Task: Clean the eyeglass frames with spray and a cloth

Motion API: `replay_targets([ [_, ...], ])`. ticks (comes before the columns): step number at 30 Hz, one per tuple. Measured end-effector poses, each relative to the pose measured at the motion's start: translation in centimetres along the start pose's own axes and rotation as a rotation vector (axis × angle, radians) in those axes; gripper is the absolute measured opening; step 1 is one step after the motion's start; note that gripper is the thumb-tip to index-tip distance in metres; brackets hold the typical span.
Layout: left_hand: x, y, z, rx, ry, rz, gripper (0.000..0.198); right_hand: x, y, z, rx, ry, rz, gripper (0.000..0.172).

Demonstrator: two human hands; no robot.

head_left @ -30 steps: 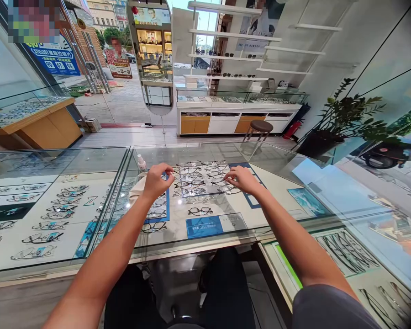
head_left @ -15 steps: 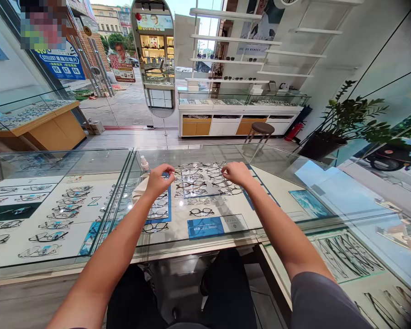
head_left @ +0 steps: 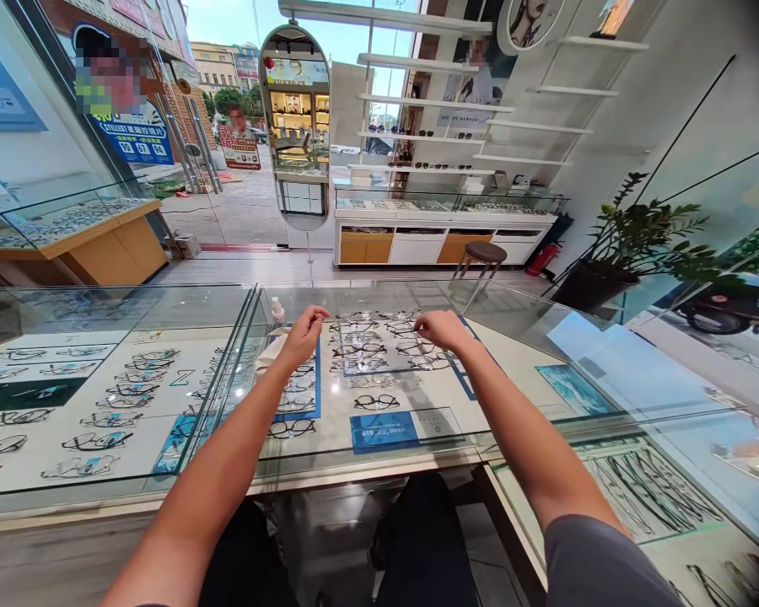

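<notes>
My left hand (head_left: pixel 304 333) reaches over the glass counter with its thumb and fingers pinched together. Level with it on the right, my right hand (head_left: pixel 441 329) has its fingers curled inward in a pinch. Whatever is between the fingertips is too small to make out. Several eyeglasses (head_left: pixel 358 348) lie in rows between and below the two hands. A beige cloth (head_left: pixel 269 354) is beside my left wrist, and a small white bottle (head_left: pixel 278 312) stands behind it. Nearer to me are a dark-rimmed pair of glasses (head_left: pixel 376 402) and a blue card (head_left: pixel 384 431).
Glass display cases (head_left: pixel 94 316) with rows of eyeglasses extend left, and another case (head_left: pixel 654 485) is at the lower right. Across the floor stand an oval mirror (head_left: pixel 297 126), a brown stool (head_left: pixel 486 251), white shelves (head_left: pixel 436 103) and a potted plant (head_left: pixel 645 223).
The view has tilted up slightly, so the scene sits lower and a little to the right. Both hands stay pinched over the eyeglasses, slightly closer together.
</notes>
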State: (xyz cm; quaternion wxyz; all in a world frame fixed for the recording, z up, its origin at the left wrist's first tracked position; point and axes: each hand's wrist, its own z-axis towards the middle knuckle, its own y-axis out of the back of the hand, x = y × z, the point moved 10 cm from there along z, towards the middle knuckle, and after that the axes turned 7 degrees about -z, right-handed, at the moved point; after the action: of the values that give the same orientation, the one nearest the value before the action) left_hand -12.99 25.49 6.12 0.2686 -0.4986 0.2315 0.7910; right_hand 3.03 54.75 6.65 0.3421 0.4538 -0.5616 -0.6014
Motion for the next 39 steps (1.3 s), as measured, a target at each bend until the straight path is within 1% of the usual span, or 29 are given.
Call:
replay_targets([
  [3, 0.2, 0.0, 0.3, 0.001, 0.007, -0.052, 0.02, -0.9, 1.8, -0.7, -0.028, -0.018, 0.011, 0.031],
  [5, 0.1, 0.1, 0.5, -0.007, 0.01, -0.099, 0.021, -1.3, 3.2, -1.4, -0.072, -0.021, 0.027, 0.03],
  [7, 0.3, 0.2, 0.7, -0.006, 0.032, -0.157, 0.022, -1.1, 5.0, -2.1, -0.172, -0.01, 0.101, 0.029],
  [10, 0.8, 0.1, 0.8, 0.024, 0.106, -0.276, 0.028, 0.1, 7.1, -3.4, -0.349, -0.005, 0.356, 0.027],
  [13, 1.3, 0.1, 0.6, 0.038, 0.178, -0.431, 0.036, 3.0, 7.8, -3.6, -0.436, 0.04, 0.641, 0.026],
  [15, 1.3, 0.2, 0.5, 0.043, 0.198, -0.523, 0.043, 5.3, 8.1, -3.1, -0.478, 0.081, 0.832, 0.024],
  [17, 1.0, 0.3, 0.4, 0.056, 0.199, -0.583, 0.052, 7.7, 8.2, -2.1, -0.492, 0.129, 1.003, 0.024],
  [19, 0.7, 0.3, 0.4, 0.066, 0.197, -0.615, 0.058, 9.9, 8.3, -1.1, -0.501, 0.177, 1.118, 0.024],
  [21, 0.5, 0.3, 0.3, 0.065, 0.202, -0.633, 0.061, 11.4, 8.0, -0.3, -0.512, 0.194, 1.185, 0.025],
  [23, 0.3, 0.3, 0.2, 0.061, 0.211, -0.641, 0.06, 11.9, 7.5, -0.2, -0.558, 0.168, 1.2, 0.026],
  [25, 0.2, 0.3, 0.1, 0.061, 0.217, -0.631, 0.055, 12.2, 6.7, -0.4, -0.59, 0.145, 1.17, 0.025],
  [29, 0.2, 0.4, 0.0, 0.074, 0.213, -0.594, 0.043, 12.5, 5.5, -1.1, -0.585, 0.147, 1.087, 0.025],
  [34, 0.2, 0.4, -0.1, 0.093, 0.185, -0.577, 0.042, 12.7, 5.4, -1.4, -0.606, 0.164, 1.002, 0.026],
  [39, -0.1, 0.2, 0.0, 0.091, 0.184, -0.543, 0.037, 13.1, 5.4, -1.3, -0.593, 0.175, 0.955, 0.026],
])
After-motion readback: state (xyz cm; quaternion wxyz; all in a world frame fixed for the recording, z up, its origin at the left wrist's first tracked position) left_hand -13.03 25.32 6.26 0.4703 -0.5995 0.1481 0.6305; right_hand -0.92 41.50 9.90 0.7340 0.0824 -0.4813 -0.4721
